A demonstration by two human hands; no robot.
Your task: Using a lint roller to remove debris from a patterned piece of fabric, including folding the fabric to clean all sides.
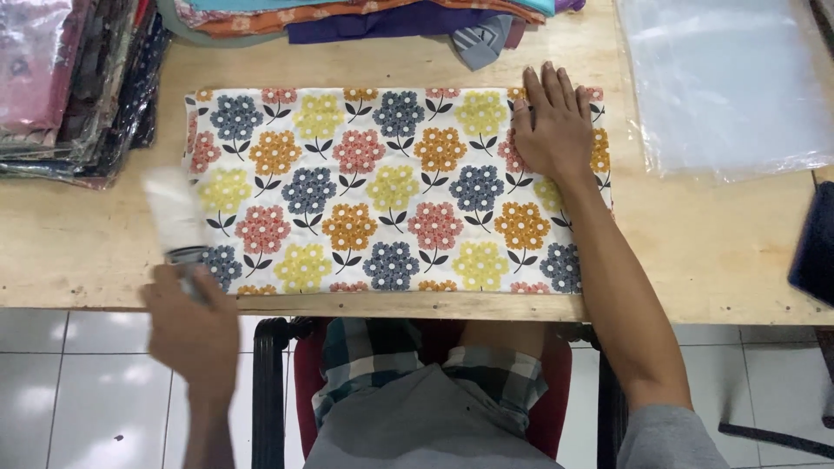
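Flat on the wooden bench (712, 252) lies a folded flower-print cloth (395, 187), a long rectangle with yellow, orange, pink and grey-blue blooms on white, its near edge along the bench's front. The right hand (552, 130) rests palm down on the cloth's right end, fingers spread and released, grasping nothing. The left hand (193, 326), blurred, sits at the cloth's near left corner with its grip clenched on a pale roller-like tool (174, 217) whose white head lies over the cloth's left edge; the blur hides what kind of tool it is. Wrapped fabric packs (74, 82) are stacked at the bench's far left, folded cloths (373, 17) lie along the far edge, and clear plastic bags (725, 82) lie to the right, apart from the printed cloth.
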